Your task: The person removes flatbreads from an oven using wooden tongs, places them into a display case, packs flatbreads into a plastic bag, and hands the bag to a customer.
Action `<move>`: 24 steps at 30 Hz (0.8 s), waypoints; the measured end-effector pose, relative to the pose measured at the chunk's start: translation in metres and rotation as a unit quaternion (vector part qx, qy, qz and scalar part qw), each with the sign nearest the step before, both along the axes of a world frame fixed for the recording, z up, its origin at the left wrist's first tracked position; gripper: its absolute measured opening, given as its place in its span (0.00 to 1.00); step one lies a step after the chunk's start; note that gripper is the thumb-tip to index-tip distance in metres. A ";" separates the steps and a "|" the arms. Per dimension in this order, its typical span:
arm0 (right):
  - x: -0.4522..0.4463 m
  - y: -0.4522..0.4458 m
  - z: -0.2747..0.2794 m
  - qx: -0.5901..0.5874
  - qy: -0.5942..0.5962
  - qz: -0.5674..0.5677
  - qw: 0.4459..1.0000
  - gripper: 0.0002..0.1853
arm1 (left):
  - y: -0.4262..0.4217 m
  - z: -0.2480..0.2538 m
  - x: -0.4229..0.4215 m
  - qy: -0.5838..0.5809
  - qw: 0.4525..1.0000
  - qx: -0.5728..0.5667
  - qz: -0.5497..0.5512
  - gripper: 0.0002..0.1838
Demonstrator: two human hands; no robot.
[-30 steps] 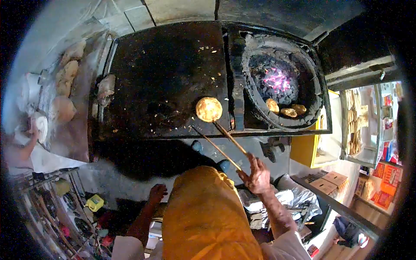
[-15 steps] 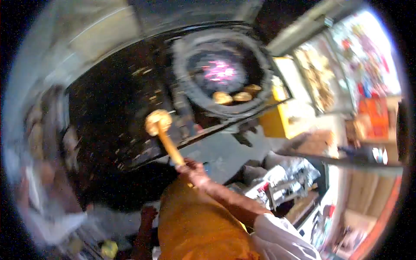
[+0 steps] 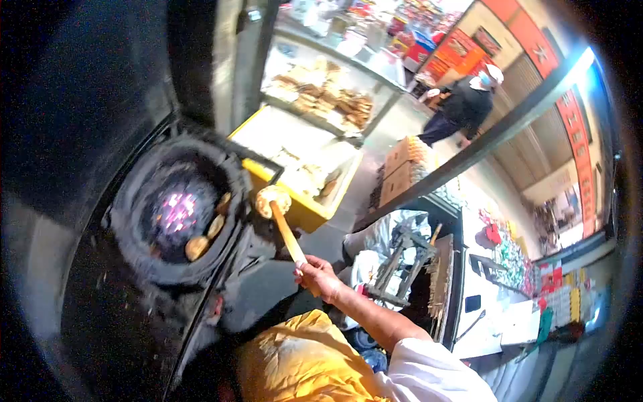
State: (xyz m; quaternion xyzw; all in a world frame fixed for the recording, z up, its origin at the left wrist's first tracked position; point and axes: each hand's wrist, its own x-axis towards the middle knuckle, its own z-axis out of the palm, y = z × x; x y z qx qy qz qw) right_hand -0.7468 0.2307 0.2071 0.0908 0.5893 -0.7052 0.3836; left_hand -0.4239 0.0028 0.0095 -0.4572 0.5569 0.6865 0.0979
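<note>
My right hand [image 3: 320,279] is closed around a wooden-handled tool [image 3: 288,233], held out in front of me. At the tool's far end is a round golden flatbread [image 3: 273,200]; how it rests there I cannot make out. The flatbread is above the near edge of a yellow bin [image 3: 299,207] holding more flatbreads [image 3: 303,173]. To the left is a round oven [image 3: 124,212] with glowing coals [image 3: 178,213] inside. A few browned breads [image 3: 197,248] sit along its inner right side. My left hand is out of view.
A glass case with stacked flatbreads [image 3: 335,97] stands behind the bin. Cartons [image 3: 400,171] sit beyond, and a person in dark clothes [image 3: 461,107] is outside. A metal frame [image 3: 402,264] and plastic bags lie right of my hand. A phone [image 3: 473,303] is on the white counter [image 3: 483,338].
My view has turned to the right. My right hand has carried the tool and its flatbread from over the dark worktop to the yellow bin. My left hand has left the view.
</note>
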 end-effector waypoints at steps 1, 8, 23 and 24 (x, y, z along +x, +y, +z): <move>-0.033 0.015 -0.001 -0.005 0.018 -0.032 0.999 0.17 | 0.005 0.000 -0.033 0.003 1.000 -0.004 -0.019 0.15; -0.262 0.106 -0.009 0.091 0.040 -0.089 0.991 0.15 | 0.060 -0.005 -0.246 -0.027 0.996 -0.037 -0.079 0.15; -0.514 0.091 -0.021 0.119 0.015 -0.168 0.979 0.16 | 0.112 0.024 -0.279 -0.129 0.991 -0.033 -0.036 0.14; -0.527 0.090 -0.026 0.115 0.007 -0.177 0.977 0.16 | 0.115 0.025 -0.274 -0.136 0.990 -0.033 -0.034 0.14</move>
